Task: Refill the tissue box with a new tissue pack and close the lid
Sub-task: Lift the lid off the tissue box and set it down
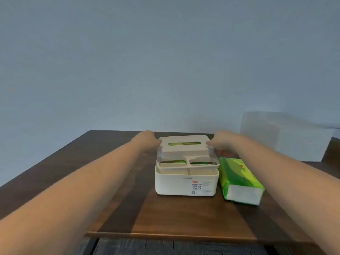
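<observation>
Head view. At centre frame we see the cream tissue box [186, 183] on the wooden table [165, 214], its lid [184, 145] sitting raised and tilted above the body, not seated; green shows through the lid's slot and in the two front compartments. Our left hand [147, 142] meets the lid's left end and our right hand [219, 143] its right end, so the lid's long axis runs left to right across the frame, directly between the hands. Both hands appear closed lightly against the lid's ends, but the fingers are blurred and partly hidden, so we cannot tell how firmly they grip.

The new tissue pack [239, 179], green-wrapped, lies just right of the box, touching or nearly touching its side, with its long axis running from the right hand toward the lower right of the frame. We judge the right hand the nearer one for taking it.
</observation>
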Demonstrator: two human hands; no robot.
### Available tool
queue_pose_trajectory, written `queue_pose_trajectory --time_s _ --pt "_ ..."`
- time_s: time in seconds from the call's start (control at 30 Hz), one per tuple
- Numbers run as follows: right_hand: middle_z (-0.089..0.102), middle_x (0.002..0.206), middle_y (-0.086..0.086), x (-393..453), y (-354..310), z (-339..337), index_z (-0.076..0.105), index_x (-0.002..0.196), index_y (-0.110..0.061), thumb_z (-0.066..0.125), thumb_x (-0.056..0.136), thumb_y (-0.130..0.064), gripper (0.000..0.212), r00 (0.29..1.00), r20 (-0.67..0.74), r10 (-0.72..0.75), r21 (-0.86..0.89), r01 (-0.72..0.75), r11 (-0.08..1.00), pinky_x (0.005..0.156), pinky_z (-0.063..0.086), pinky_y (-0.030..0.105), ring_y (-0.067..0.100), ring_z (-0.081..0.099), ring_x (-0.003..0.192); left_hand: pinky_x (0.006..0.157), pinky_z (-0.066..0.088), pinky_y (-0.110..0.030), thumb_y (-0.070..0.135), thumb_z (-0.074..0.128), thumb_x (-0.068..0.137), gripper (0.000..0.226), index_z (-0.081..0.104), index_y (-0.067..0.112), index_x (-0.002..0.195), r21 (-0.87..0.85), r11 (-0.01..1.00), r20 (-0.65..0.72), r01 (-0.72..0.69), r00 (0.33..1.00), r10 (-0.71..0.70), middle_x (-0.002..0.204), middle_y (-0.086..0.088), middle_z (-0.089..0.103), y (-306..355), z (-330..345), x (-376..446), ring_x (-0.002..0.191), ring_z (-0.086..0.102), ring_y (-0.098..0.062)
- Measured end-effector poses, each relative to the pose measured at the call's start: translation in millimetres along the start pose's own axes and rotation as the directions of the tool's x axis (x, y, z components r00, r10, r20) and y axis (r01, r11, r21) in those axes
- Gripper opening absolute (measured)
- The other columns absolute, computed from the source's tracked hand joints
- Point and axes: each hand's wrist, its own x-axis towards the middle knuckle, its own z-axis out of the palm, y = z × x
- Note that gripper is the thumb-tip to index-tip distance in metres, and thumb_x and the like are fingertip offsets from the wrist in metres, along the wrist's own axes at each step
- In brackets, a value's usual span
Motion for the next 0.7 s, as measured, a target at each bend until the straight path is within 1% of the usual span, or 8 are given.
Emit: queue_pose_trajectory --time_s 0.07,0.1,0.23,0.33,0.4,0.5,0.6,0.7 --pt "0.064 0.082 0.018 -3 1 1 0.06 0.077 -0.003 0.046 0.095 -0.024 0.031 0.999 -0.01 0.033 0.013 -0.033 0.999 0.056 0.046 0.029 0.029 0.056 0.061 0.073 0.047 -0.032 0.039 0.045 0.093 0.046 0.058 0.005 0.121 -0.049 0.998 0.026 0.029 0.999 -0.028 0.114 -0.011 0.067 -3 4 -2 0.094 0.065 -0.028" --pt "0.063 0.081 0.018 -3 2 1 0.06 0.08 -0.002 0.046 0.094 -0.021 0.028 0.999 -0.021 0.044 0.017 -0.044 0.999 0.053 0.044 0.027 0.028 0.054 0.059 0.074 0.047 -0.032 0.036 0.045 0.093 0.045 0.057 0.004 0.122 -0.089 0.996 0.048 0.031 0.998 -0.027 0.117 -0.013 0.066 -4 8 -2 0.09 0.064 -0.029" --pt "0.059 0.079 0.019 -4 0 5 0.065 0.089 0.002 0.046 0.086 -0.006 0.02 0.999 -0.021 0.047 0.041 -0.046 0.998 0.054 0.041 0.029 0.029 0.051 0.062 0.066 0.047 -0.03 0.03 0.048 0.092 0.036 0.055 0.003 0.115 -0.188 0.98 0.102 0.064 0.994 -0.046 0.093 -0.01 0.061 0 13 -1 0.069 0.053 -0.023" --pt "0.054 0.074 0.017 -10 -2 4 0.061 0.074 0.0 0.057 0.075 0.004 0.006 0.998 0.015 0.064 0.063 -0.065 0.996 0.06 0.04 0.032 0.03 0.05 0.067 0.055 0.04 -0.026 0.02 0.051 0.087 0.017 0.054 0.005 0.094 -0.235 0.966 0.124 0.11 0.989 -0.083 0.073 -0.007 0.052 0 17 2 0.061 0.048 -0.02" --pt "0.051 0.064 0.014 -13 -2 2 0.054 0.063 -0.001 0.059 0.073 0.007 0.013 0.997 -0.005 0.079 0.08 -0.078 0.994 0.055 0.038 0.029 0.029 0.051 0.067 0.055 0.04 -0.027 0.014 0.056 0.081 0.007 0.054 0.007 0.08 -0.278 0.951 0.126 0.133 0.987 -0.101 0.07 -0.007 0.051 2 17 3 0.067 0.05 -0.023" --pt "0.053 0.064 0.013 -14 -3 -2 0.054 0.058 -0.002 0.058 0.076 0.004 0.019 0.995 -0.08 0.059 0.123 -0.049 0.991 0.059 0.041 0.029 0.031 0.054 0.071 0.057 0.041 -0.028 0.007 0.057 0.075 0.012 0.051 0.01 0.065 -0.379 0.918 0.08 0.116 0.993 -0.092 0.067 -0.007 0.051 4 10 8 0.065 0.05 -0.025" --pt "0.058 0.08 0.014 -12 -11 -6 0.059 0.069 -0.002 0.059 0.078 -0.001 0.009 0.987 -0.158 0.028 0.108 -0.011 0.994 0.066 0.044 0.029 0.032 0.055 0.079 0.059 0.042 -0.028 0.009 0.054 0.077 0.01 0.049 0.01 0.069 -0.436 0.897 -0.02 0.078 0.995 -0.096 0.071 -0.009 0.052 3 -5 13 0.069 0.051 -0.029" --pt "0.057 0.075 0.014 -11 -26 -6 0.056 0.06 -0.005 0.059 0.077 -0.001 0.018 0.983 -0.185 -0.013 0.104 0.033 0.994 0.062 0.042 0.027 0.032 0.054 0.077 0.065 0.041 -0.031 0.009 0.053 0.078 0.003 0.052 0.007 0.079 -0.419 0.907 -0.103 0.048 0.99 -0.1 0.076 -0.009 0.052 -7 -21 16 0.076 0.051 -0.031"
